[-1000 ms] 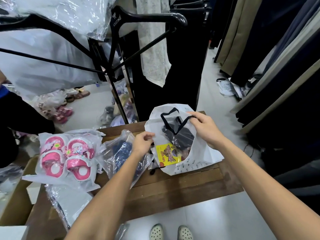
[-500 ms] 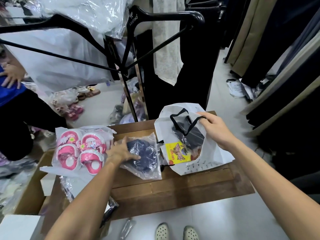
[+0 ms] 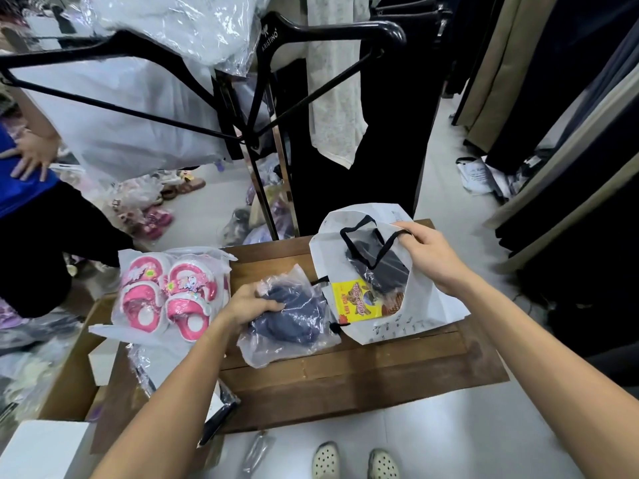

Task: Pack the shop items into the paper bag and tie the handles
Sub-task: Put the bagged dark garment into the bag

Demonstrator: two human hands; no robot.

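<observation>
A white paper bag [image 3: 428, 299] with black handles lies open on the wooden table [image 3: 345, 382]. Inside it show a dark item and a yellow packet [image 3: 356, 300]. My right hand [image 3: 428, 252] holds the bag's upper rim and one black handle [image 3: 390, 243], keeping the mouth open. My left hand [image 3: 250, 302] grips a clear plastic pouch of dark blue fabric [image 3: 290, 316] lying on the table just left of the bag. Further left lies a plastic-wrapped pair of pink children's sandals [image 3: 166, 292].
A clothes rack with black hangers [image 3: 328, 32] and wrapped garments stands behind the table. Cardboard boxes [image 3: 72, 368] sit at the left. Another person [image 3: 31, 216] stands at the far left. Hanging trousers [image 3: 553, 98] line the right side. Shoes are scattered on the floor [image 3: 155, 216].
My left hand left the bag's mouth, went left to the dark blue pouch and closed on it. My right hand has kept holding the bag open.
</observation>
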